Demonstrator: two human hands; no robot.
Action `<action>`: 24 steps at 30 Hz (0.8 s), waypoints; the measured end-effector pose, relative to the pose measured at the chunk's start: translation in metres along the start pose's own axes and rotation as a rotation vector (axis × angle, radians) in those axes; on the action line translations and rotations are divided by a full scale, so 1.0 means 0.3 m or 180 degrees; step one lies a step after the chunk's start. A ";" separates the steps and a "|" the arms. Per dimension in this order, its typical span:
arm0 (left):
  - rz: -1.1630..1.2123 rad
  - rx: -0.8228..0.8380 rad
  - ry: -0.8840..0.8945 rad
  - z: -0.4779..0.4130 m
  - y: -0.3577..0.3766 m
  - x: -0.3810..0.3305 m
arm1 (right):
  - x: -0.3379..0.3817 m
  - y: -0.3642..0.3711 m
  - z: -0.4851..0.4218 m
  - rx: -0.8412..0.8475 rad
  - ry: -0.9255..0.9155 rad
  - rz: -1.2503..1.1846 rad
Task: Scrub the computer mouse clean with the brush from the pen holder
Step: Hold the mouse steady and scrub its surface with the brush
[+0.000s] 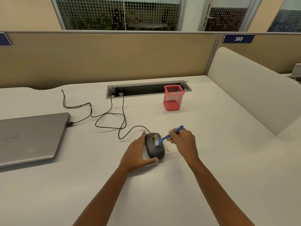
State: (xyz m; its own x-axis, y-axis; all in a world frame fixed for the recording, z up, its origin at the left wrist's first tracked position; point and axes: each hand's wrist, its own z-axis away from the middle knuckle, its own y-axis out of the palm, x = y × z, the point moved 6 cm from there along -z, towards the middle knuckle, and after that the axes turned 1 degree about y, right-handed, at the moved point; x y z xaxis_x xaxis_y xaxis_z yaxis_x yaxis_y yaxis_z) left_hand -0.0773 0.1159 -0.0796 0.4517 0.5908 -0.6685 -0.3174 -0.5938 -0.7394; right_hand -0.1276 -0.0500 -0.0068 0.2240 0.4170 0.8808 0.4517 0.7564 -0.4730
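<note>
On the white desk [211, 160], just right of the closed Dell laptop [31, 137], the black wired mouse [154, 150] lies with its cable [112, 116] looping back toward the laptop's port. The left hand [138, 152] cups it from the left, fingers along its flank and thumb hooked round the near end, bracing it without really gripping. The right hand [182, 139] pinches the handle of a small blue brush [166, 137], whose pale bristles sit on the top of the mouse near the wheel.

Trouble could come, I'd say, from a hard stroke toward the left: braced only on that side and at the near end, the mouse might skid or twist, dragging its cable. Loosened grit could also be flicked into the wheel gap or scattered further across the desk, where brown crumbs [167, 148] already lie beside the mouse.

The mouse looks dull and dusty, with a brownish smear of dirt by the wheel. Farther back the red mesh pen holder [174, 97] stands empty.
</note>
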 end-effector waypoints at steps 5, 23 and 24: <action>0.0022 -0.0046 -0.0009 0.002 -0.004 0.002 | -0.012 -0.019 -0.024 -0.0106 -0.0008 0.0170; 0.0024 -0.0066 -0.0025 0.006 -0.011 -0.012 | -0.020 -0.027 -0.101 -0.0073 0.0142 0.0113; 0.0029 -0.0065 -0.0019 0.007 -0.012 -0.013 | -0.016 -0.018 -0.104 -0.0026 0.0157 0.0063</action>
State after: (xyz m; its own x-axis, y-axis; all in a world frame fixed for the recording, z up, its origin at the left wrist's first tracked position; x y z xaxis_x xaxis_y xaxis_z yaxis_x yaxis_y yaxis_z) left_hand -0.0797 0.1168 -0.0745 0.4438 0.5887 -0.6757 -0.3044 -0.6101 -0.7315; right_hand -0.1044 -0.0718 -0.0078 0.2750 0.4063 0.8713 0.4538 0.7441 -0.4903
